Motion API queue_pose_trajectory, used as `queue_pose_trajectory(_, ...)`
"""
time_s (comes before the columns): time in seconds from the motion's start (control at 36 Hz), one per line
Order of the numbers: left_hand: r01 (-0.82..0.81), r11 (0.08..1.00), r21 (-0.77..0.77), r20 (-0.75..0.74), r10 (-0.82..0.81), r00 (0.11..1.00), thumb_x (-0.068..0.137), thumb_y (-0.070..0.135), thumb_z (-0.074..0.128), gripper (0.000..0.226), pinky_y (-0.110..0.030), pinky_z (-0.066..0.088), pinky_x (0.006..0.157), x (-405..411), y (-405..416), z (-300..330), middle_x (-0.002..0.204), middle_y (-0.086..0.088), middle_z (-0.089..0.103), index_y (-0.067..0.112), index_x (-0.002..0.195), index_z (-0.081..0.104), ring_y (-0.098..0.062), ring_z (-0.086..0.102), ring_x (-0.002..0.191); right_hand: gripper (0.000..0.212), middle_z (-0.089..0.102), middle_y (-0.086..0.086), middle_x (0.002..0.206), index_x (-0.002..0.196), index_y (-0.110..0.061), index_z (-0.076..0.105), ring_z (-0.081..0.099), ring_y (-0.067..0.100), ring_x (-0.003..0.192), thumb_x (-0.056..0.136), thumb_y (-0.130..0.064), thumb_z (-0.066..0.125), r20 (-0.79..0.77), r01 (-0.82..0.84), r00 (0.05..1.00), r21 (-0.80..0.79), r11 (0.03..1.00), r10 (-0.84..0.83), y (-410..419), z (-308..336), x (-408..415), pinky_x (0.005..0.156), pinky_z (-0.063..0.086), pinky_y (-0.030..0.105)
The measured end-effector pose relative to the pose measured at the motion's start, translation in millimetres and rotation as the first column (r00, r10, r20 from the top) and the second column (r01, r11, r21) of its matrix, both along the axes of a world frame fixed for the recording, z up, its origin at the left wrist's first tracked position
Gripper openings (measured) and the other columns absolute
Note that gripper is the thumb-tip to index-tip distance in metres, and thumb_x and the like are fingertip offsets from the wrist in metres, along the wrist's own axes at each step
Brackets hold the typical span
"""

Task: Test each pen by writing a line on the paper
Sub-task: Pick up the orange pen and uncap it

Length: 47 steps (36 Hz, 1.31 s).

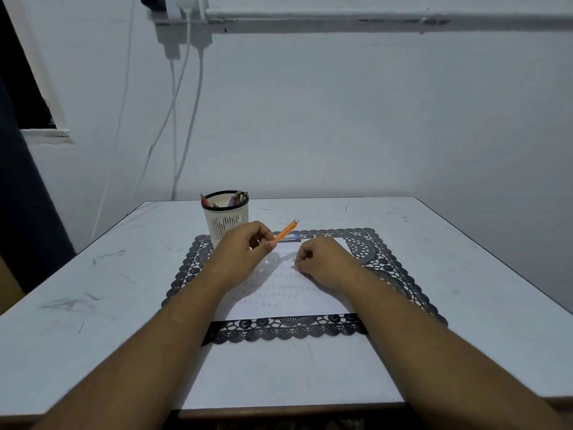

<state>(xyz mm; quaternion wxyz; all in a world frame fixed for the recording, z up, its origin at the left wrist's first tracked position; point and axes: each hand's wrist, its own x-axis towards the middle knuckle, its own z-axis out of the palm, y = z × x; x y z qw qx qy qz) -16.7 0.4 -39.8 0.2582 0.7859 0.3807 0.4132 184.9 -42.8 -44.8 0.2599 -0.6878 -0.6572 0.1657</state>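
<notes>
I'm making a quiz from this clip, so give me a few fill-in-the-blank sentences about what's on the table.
1. The left hand holds an ____ pen.
2. The other pens stand in a white ____ with a black rim.
3. The paper lies on a black lace ____.

Missing words: orange; cup; mat

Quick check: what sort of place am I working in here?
Probably a home desk against a wall: pen cup, paper on a lace mat, charger cables hanging from a wall socket.

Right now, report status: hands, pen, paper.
Left hand pinches orange pen, lifted off paper. Right hand curled on paper, contents unclear. Second pen lies at paper's far edge.
</notes>
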Motion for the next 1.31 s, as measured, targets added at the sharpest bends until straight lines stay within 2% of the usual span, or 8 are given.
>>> queue_pose_trajectory(0.17,0.007,1.000,-0.009,-0.022,-0.007,1.000,0.095,0.020,0.071,0.013,-0.024,0.048,0.066,0.6,-0.1,-1.0,0.082,0.006,0.068,0.028,0.086,0.069,-0.004,0.059,0.071,0.012,0.074,-0.005,0.085,0.084,-0.019,0.073,0.068,0.016,0.085,0.095,-0.024,0.070,0.030,-0.010,1.000,0.008,1.000,0.010,2.7,-4.3,1.0,0.082,0.058,0.040)
queue_pose_trajectory(0.31,0.003,1.000,-0.007,-0.030,-0.003,1.000,0.095,0.018,0.072,0.013,-0.028,0.049,0.067,-0.9,0.1,-0.8,0.081,0.007,0.068,0.028,0.086,0.069,-0.008,0.060,0.071,0.013,0.072,-0.004,0.079,0.081,-0.017,0.071,0.068,0.018,0.076,0.094,-0.017,0.067,-0.046,0.011,0.999,0.073,0.997,-0.008,0.7,-1.1,2.6,0.071,0.055,0.038)
queue_pose_trajectory(0.47,-0.011,1.000,-0.010,-0.055,0.010,0.998,0.095,0.017,0.072,0.015,-0.029,0.050,0.066,-1.0,0.9,-1.3,0.080,0.008,0.067,0.028,0.086,0.069,-0.009,0.060,0.070,0.007,0.062,0.001,0.076,0.086,-0.009,0.068,0.052,0.011,0.062,0.093,-0.007,0.067,-0.303,0.067,0.953,0.114,0.991,-0.030,-0.5,2.0,6.6,0.044,0.038,0.011)
queue_pose_trajectory(0.64,-0.016,1.000,-0.015,-0.092,0.015,0.996,0.095,0.017,0.072,0.014,-0.032,0.049,0.065,-1.8,-1.2,-0.2,0.080,0.005,0.066,0.027,0.086,0.068,-0.018,0.061,0.071,0.012,0.059,-0.002,0.071,0.081,-0.014,0.066,0.049,0.011,0.060,0.088,-0.006,0.070,-0.436,0.074,0.900,0.161,0.984,0.003,-0.8,5.7,8.1,0.055,0.041,0.022)
queue_pose_trajectory(0.78,-0.034,0.999,0.010,-0.150,0.035,0.988,0.096,0.018,0.071,0.014,-0.018,0.043,0.059,-0.7,-5.3,2.8,0.083,0.008,0.064,0.027,0.086,0.067,-0.008,0.057,0.070,0.014,0.051,-0.004,0.064,0.093,-0.016,0.077,0.040,0.015,0.057,0.095,-0.006,0.067,-0.610,0.095,0.791,0.196,0.976,0.045,-0.4,8.7,10.8,0.057,0.035,0.031)
queue_pose_trajectory(0.92,-0.044,0.999,-0.003,-0.164,0.043,0.985,0.097,0.020,0.069,0.012,-0.027,0.045,0.063,-1.8,-7.9,4.7,0.085,0.003,0.066,0.028,0.088,0.067,-0.022,0.061,0.079,0.019,0.067,-0.002,0.069,0.098,-0.010,0.080,0.054,0.013,0.059,0.096,0.001,0.065,-0.755,0.120,0.649,0.222,0.968,0.093,-3.8,15.5,9.7,0.058,0.050,0.024)
queue_pose_trajectory(1.08,-0.032,0.999,-0.002,-0.180,0.031,0.983,0.097,0.022,0.070,0.011,-0.019,0.040,0.059,-0.9,-11.2,5.2,0.085,0.001,0.068,0.029,0.089,0.068,-0.020,0.060,0.079,0.007,0.074,0.015,0.085,0.091,-0.006,0.078,0.069,0.020,0.074,0.089,0.000,0.075,-0.855,0.143,0.498,0.248,0.958,0.146,-1.3,14.6,8.8,0.062,0.056,0.029)
queue_pose_trajectory(1.31,-0.012,1.000,0.005,-0.151,0.013,0.989,0.097,0.023,0.070,0.011,-0.037,0.051,0.069,-0.4,-8.5,3.6,0.084,0.003,0.069,0.030,0.089,0.068,-0.019,0.063,0.079,0.003,0.076,0.015,0.087,0.091,-0.004,0.076,0.074,0.023,0.078,0.093,-0.003,0.074,-0.822,0.111,0.552,0.244,0.963,0.145,-1.7,13.3,1.7,0.064,0.061,0.031)
